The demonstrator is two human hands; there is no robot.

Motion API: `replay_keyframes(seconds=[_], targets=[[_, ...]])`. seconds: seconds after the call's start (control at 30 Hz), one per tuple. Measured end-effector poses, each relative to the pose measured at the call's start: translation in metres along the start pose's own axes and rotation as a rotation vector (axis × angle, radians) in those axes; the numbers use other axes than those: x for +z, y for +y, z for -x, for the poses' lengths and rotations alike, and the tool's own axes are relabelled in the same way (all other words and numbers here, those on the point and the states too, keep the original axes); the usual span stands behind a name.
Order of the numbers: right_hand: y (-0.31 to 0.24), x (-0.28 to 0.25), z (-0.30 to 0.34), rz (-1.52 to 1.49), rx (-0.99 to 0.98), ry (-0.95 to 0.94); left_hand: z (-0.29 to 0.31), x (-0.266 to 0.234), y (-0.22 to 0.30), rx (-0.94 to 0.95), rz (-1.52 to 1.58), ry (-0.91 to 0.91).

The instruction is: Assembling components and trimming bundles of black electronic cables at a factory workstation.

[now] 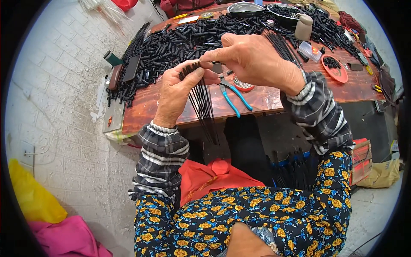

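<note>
My left hand [173, 94] is closed around a bundle of thin black rods [200, 100], pinched near their upper ends between thumb and fingers. The rods hang down past the table's front edge. My right hand [252, 60] reaches over from the right, its thumb and index finger pressed together at the top of the bundle. Whatever lies between those fingertips is too small to make out. Just below the hands, cutting pliers with blue handles [233, 102] lie on the table beside a small red dish [251, 88] of tiny silvery pieces.
Short black tubes [171, 47] are heaped across the reddish wooden table [150, 109]. To the right are more black rods [284, 46], a beige bottle [303, 28], a clear plastic box [310, 51] and a red plate [340, 77] of small black parts. Metal bowls [246, 8] stand at the back.
</note>
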State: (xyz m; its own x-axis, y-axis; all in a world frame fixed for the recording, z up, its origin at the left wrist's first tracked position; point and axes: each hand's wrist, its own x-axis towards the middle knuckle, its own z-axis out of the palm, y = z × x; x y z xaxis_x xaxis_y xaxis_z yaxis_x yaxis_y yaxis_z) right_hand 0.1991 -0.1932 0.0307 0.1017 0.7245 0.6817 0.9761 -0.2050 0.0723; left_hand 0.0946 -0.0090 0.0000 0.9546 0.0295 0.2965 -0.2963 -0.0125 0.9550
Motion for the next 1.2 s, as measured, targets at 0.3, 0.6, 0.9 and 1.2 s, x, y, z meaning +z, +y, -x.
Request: replay_keyframes(seconds=[0.3,0.6,0.9,1.2], targets=[[0.037,0.000,-0.001,-0.497,-0.029,-0.106,-0.015,0.015,0.000,-0.019,-0.208,-0.015],[0.060,0.009,0.004,-0.540,-0.081,-0.049,-0.025,0.025,-0.003,-0.066,-0.317,-0.016],[0.064,0.007,0.002,-0.499,-0.072,-0.007,-0.033,0.027,0.003,-0.050,-0.346,-0.031],[0.054,0.015,0.011,-0.603,-0.004,0.040,-0.029,0.021,-0.007,-0.032,-0.265,-0.039]])
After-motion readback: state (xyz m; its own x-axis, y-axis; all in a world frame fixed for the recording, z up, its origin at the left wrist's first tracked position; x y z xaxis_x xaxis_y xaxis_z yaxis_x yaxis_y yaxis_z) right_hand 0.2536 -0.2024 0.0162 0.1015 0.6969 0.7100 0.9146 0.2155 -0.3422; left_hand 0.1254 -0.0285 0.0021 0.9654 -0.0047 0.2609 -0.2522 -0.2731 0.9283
